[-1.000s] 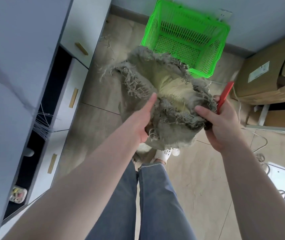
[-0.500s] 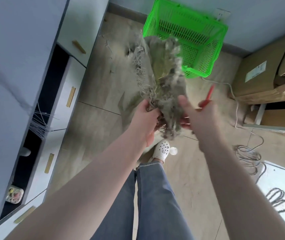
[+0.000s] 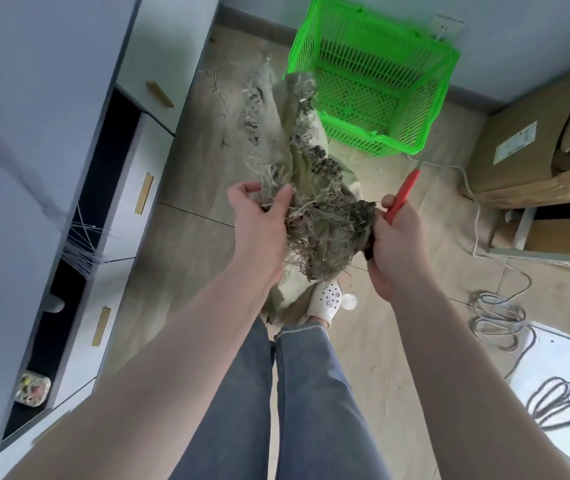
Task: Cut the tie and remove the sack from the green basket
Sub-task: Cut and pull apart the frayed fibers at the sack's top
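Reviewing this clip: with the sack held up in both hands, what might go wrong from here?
1. The right hand grips both the sack and the red-handled cutter; the tool might slip or nick a finger.
2. The sack's frayed, dirty edge may shed fibres and grit onto the floor.
3. Cables lie looped on the floor beside the right foot, a likely trip hazard when stepping away.

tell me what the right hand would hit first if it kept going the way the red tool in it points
Probably the near corner of the green basket. The right hand holds the red-handled tool aimed up and away toward it, with bare floor between. Depth is unclear, so it might pass just beside it.
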Available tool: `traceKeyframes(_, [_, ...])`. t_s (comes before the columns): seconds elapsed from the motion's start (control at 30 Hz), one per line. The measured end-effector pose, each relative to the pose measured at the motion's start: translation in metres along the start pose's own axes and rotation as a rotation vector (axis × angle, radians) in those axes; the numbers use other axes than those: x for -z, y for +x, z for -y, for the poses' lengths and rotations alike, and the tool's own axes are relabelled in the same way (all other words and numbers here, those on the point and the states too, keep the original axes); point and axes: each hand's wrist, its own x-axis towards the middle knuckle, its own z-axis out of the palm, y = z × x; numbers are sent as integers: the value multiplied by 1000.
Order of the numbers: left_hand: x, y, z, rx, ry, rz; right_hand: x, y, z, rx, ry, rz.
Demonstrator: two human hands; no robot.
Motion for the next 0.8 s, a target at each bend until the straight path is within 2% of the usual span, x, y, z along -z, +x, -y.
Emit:
traceKeyframes(0.03, [3, -4, 0, -93, 47, 40, 0, 0, 1, -10, 8, -1])
traceKeyframes(0.1, [8, -8, 3, -191, 52, 239, -2, 0, 4, -38, 62, 8])
traceKeyframes(0.17, [9, -9, 5, -231, 212, 422, -3, 0, 10, -83, 115, 37])
traceKeyframes(0.2, [7, -8, 5, -237, 334, 457, -4, 0, 13, -107, 104, 48])
traceKeyframes(0.27, [2, -6, 7, -249, 549, 441, -4, -1, 18, -104, -58, 71])
traceKeyframes(0.37, [-4, -7, 4, -329, 691, 352, -9, -1, 20, 58, -308, 112])
traceKeyframes(0.47, [-1, -4, 4, -418, 699, 325, -8, 5, 21, 183, -343, 40])
traceKeyframes(0.57, [1, 1, 0, -582, 735, 316, 0, 10, 23, 264, -322, 6])
traceKeyframes(0.63, [2, 7, 0, -607, 687, 308, 6, 11, 22, 263, -243, 14])
traceKeyframes(0.67, [2, 7, 0, -567, 618, 311, 8, 13, 21, 239, -185, 22])
traceKeyframes(0.8, [4, 5, -3, -152, 37, 296, 16, 21, 18, 91, 71, 14])
